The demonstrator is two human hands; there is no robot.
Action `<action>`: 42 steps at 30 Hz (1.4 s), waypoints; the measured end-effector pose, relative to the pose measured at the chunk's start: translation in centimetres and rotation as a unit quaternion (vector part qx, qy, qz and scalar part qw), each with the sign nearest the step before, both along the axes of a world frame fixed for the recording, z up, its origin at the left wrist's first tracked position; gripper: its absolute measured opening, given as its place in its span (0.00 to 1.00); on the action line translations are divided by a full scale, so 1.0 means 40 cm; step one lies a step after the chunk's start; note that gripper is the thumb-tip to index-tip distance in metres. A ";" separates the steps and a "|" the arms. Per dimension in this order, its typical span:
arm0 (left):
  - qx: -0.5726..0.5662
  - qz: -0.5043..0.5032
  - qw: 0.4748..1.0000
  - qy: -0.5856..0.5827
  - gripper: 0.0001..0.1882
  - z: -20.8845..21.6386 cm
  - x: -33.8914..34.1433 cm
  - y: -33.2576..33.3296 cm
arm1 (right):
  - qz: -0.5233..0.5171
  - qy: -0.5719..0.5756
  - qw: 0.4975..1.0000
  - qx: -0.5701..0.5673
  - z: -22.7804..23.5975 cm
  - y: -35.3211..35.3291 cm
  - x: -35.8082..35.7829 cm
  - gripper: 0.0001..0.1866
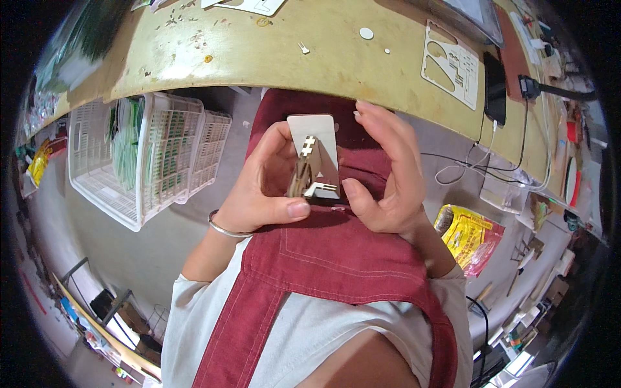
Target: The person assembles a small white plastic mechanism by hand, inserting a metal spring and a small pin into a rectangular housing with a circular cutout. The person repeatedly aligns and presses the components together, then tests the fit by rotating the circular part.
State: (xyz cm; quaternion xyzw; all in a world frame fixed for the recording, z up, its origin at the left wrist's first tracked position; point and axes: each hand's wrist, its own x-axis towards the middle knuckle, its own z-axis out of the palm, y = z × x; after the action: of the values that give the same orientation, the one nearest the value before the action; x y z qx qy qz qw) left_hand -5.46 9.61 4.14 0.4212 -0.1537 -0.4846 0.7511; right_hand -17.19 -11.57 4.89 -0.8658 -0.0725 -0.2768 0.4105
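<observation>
My left hand (268, 181) grips a small assembled piece of pale flat panels (313, 126) over my lap. Its upright back panel has rounded corners, and notched, slotted parts stick out toward me. The thumb lies along the near side, with the fingers curled behind the left edge. To the right of the piece, my right hand (391, 171) is held apart from it, fingers spread and thumb raised, with nothing in it. A small gap shows between the right thumb and the notched parts.
Ahead stands a yellowish table (259, 64) with a cut-out white sheet (451, 64), a white disc (366, 33), small scraps and a black phone (495, 87) on a cable. White plastic crates (139, 161) stand at left, a yellow bag (467, 233) on the right.
</observation>
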 end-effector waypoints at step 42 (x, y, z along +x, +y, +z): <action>0.036 -0.001 0.994 0.106 0.50 -0.031 -0.017 -0.037 | 0.057 0.204 0.943 0.258 -0.055 0.028 -0.016 0.49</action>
State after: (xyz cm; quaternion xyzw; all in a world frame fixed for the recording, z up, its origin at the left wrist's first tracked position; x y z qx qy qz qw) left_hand -6.15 8.12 2.90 0.3940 -0.0561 -0.5326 0.7470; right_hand -17.82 -10.45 2.68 -0.7626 0.0380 -0.0795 0.6408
